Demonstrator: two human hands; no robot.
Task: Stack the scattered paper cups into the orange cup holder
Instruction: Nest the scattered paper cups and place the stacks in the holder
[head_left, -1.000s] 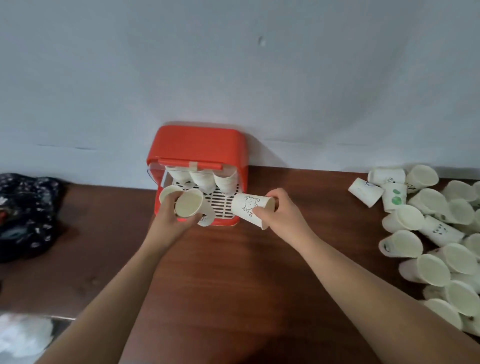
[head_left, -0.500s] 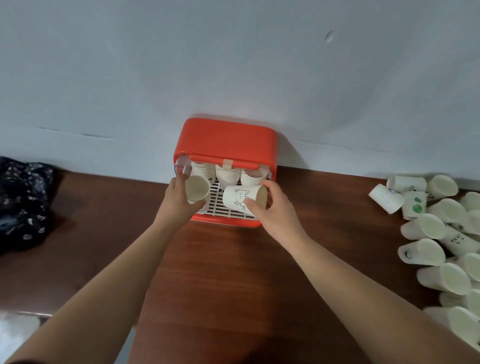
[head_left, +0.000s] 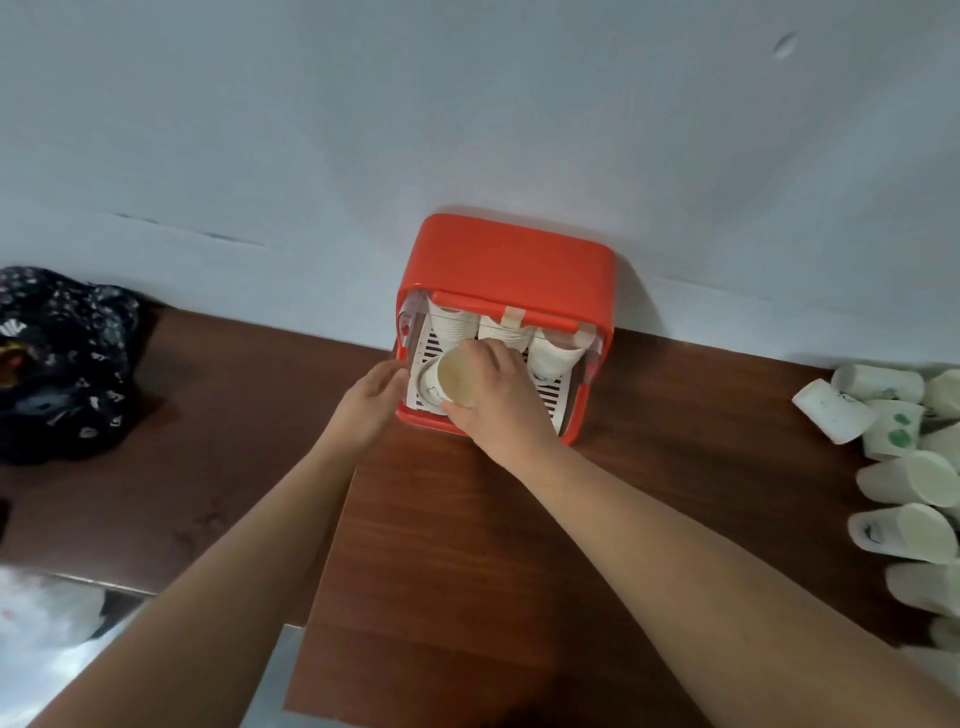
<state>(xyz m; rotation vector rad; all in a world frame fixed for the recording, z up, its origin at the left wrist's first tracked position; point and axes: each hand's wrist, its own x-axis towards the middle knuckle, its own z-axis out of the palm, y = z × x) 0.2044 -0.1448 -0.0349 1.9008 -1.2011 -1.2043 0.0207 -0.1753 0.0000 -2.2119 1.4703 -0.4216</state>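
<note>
Head view, read left to right. A dark flower-printed cloth bundle (head_left: 57, 358) lies at the far left of the brown wooden counter (head_left: 467, 545), well apart from the work and apparently no part of it. The left hand (head_left: 371, 405) is set against the left front corner of the orange plastic box-shaped cup holder (head_left: 509, 260), fingers relaxed and grasping nothing visible. This placement probably steadies the holder against the push of loading. Just right of it, the right hand (head_left: 498, 400) is curled round a white paper cup (head_left: 457, 376) inside the holder's open front. The cup is tilted with its tan mouth toward the camera, so its base leads inward. A second white printed cup (head_left: 428, 387) lies directly behind it on the white slatted tray (head_left: 550, 395); whether the two are nested cannot be told. Three nested cup columns (head_left: 553, 356) hang side by side under the holder's roof, which suggests the held cup is bound for the left column. The holder backs onto the pale wall, giving it a stop. At the far right the scattered white paper cups (head_left: 909, 483) lie on their sides in a heap, within reach of the right hand, so much of the task remains.
</note>
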